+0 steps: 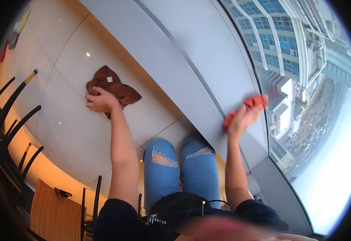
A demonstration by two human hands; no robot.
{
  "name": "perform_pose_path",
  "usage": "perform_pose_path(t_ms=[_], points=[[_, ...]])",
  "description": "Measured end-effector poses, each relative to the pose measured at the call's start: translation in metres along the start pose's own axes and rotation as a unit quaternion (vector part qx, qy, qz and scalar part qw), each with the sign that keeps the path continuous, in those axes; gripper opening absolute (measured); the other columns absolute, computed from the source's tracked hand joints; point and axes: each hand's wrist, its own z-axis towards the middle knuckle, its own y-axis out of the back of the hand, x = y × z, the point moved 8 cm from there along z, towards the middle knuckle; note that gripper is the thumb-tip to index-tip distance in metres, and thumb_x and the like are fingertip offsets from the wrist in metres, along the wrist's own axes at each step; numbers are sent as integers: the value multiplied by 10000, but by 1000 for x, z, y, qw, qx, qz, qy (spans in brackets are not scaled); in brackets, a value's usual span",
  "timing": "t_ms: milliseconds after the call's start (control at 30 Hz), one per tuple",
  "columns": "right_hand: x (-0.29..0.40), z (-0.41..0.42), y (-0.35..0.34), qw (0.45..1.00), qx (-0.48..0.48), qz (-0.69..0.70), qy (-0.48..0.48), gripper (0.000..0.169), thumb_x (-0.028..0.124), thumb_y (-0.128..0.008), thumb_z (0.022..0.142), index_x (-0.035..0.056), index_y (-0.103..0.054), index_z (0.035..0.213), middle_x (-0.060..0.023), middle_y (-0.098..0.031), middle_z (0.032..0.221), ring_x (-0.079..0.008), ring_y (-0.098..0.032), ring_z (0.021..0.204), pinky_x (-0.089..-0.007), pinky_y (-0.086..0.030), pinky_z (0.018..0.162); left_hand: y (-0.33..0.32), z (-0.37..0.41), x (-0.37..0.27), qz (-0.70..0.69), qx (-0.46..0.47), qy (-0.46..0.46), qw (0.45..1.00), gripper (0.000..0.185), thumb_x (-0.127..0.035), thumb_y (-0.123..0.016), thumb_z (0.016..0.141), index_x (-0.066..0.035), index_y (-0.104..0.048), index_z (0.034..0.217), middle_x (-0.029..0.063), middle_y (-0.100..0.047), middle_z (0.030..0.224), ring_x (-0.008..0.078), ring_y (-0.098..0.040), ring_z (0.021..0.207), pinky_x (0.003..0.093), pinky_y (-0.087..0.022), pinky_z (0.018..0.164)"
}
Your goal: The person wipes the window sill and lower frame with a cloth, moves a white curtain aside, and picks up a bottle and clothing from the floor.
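Note:
My left hand (101,101) grips one side of a dark brown cloth (116,86) with a small white tag on it. The cloth spreads out over the pale tiled floor (73,90); whether it touches the tiles I cannot tell. Over to the right, my right hand (242,120) holds a bunched orange-red cloth (255,101) against a grey-white window ledge (205,57). Part of that cloth is under my fingers, its far end near the foot of the window glass (298,99). The right hand and its cloth look slightly blurred.
My bent knees (162,153) in ripped jeans are close beside the ledge. Black chair legs (16,105) stick out at the left rim. A slatted wooden panel (50,211) stands at lower left. Beyond the glass are tall buildings (274,36).

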Motion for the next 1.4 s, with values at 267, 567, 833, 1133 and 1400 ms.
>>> perform_pose_path(t_ms=[267,567,833,1133,1400], points=[[392,162,-159,974,-56,-18,221,886,436,-602,928,-111,-238,1523,-369,-232,1568,-495,-226,1472,-542,-193,1206,-13,-13,-37,52,54,-58,996,392,-276,-636,913,-86,-552,1245,163,-527,1140,383,-516,1084,521,-432,916],[585,246,-236,895,-29,48,443,899,634,-502,947,7,-297,1557,-331,-303,1560,-479,-262,1466,-508,-232,1197,-22,-7,-32,45,108,-5,993,437,-263,-595,917,-84,-510,1307,192,-501,1176,410,-477,1099,525,-410,929],[497,96,-171,802,198,49,561,801,381,-627,943,32,-268,1568,-283,-277,1589,-510,-321,1420,-574,-293,1149,-32,-9,-27,45,111,-7,993,471,-246,-615,871,-102,-515,1308,179,-512,1264,411,-502,1101,533,-414,920],[376,6,-119,859,229,-17,458,829,509,-548,976,-25,-280,1550,-378,-141,1584,-630,-163,1434,-704,-215,1120,-23,-11,-19,43,110,-27,993,486,-288,-609,887,-98,-497,1320,191,-487,1252,413,-484,1092,543,-412,908],[669,88,-225,823,-21,143,550,536,86,-610,848,56,-535,1378,-332,-453,1379,-556,-430,1268,-615,-358,1044,-32,-12,-30,43,124,-18,991,504,-280,-606,885,-73,-484,1328,222,-484,1247,433,-497,1093,557,-415,904]])
